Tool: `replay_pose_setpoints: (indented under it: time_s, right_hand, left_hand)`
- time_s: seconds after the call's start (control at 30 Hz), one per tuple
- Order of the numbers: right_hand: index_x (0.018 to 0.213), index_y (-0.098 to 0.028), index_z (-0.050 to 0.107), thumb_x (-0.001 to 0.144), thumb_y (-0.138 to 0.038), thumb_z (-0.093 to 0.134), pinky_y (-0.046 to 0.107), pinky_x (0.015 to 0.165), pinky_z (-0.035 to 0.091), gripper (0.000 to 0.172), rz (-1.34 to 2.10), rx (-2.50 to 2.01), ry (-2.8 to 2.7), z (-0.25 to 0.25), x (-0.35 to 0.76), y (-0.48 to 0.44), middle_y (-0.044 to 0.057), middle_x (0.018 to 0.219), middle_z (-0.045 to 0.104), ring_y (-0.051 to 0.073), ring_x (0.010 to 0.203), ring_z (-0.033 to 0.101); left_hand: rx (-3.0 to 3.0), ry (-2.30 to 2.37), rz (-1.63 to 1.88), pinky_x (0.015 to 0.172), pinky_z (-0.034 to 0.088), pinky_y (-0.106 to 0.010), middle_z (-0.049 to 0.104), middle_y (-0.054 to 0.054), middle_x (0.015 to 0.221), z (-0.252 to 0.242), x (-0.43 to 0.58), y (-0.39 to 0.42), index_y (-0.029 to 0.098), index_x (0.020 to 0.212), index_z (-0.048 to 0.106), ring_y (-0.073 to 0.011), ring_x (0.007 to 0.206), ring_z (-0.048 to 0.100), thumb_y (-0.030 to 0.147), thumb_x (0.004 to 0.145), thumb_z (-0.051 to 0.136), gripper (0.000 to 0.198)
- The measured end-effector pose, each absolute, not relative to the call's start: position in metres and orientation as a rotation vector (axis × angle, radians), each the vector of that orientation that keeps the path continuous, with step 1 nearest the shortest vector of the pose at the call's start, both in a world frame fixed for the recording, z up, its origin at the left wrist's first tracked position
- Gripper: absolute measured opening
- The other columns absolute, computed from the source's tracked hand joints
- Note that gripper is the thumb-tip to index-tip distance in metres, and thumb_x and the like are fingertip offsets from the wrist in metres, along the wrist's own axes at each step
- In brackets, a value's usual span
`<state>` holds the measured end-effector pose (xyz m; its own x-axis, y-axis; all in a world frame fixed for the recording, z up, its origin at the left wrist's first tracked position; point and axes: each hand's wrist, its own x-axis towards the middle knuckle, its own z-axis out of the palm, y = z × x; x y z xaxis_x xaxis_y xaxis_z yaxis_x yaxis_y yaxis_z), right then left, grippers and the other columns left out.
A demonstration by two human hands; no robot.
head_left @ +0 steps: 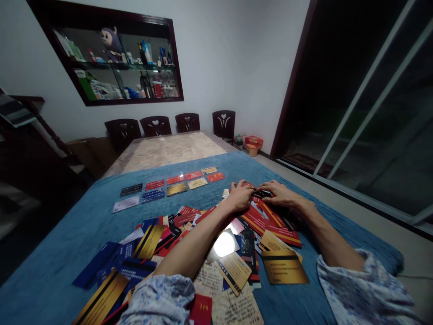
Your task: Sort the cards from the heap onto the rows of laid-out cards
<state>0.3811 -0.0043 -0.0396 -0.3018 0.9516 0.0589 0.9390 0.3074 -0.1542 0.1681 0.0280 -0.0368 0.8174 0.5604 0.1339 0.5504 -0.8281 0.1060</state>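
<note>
Cards [270, 223] lie in a loose heap on the blue cloth [67, 253], red, gold, blue and black ones overlapping. At the far right edge of the heap both hands meet over a dark card [264, 194]. The right hand [280, 194] has its fingers drawn narrow and pinched on that card's right end. The left hand [241, 196] is curled with its fingertips touching the card's left end; whether it grips cannot be told. Farther off to the left, two neat rows of cards [169, 186] lie apart from the heap. Four dark chairs [155, 125] stand at the far end of the table.
</note>
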Motion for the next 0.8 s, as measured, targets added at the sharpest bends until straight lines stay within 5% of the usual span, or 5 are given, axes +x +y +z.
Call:
replay_pose_setpoints:
  time_s: [0.4,0.8]
  right_hand:
    - [0.115,-0.022,0.076,0.08,-0.023,0.055,0.037,0.088,0.05,0.041,0.184,-1.532,-2.395,-0.033,0.379,-0.009,0.01,0.101,0.074,0.026,0.099,0.064]
    - [0.106,-0.023,0.078,0.088,-0.026,0.053,0.031,0.078,0.054,0.031,-0.039,-1.379,-2.244,-0.038,0.377,-0.005,0.009,0.094,0.07,0.019,0.082,0.067]
  left_hand:
    - [2.968,0.932,0.247,0.104,0.036,-0.054,0.055,-0.008,0.138,-0.037,0.166,0.029,0.025,0.125,0.058,-0.03,0.134,0.036,0.03,0.097,0.049,0.03]
    - [2.947,0.954,0.462,0.103,0.032,-0.051,0.069,-0.008,0.12,-0.028,0.159,0.032,0.023,0.121,0.064,-0.0289,0.128,0.04,0.013,0.088,0.051,0.037]
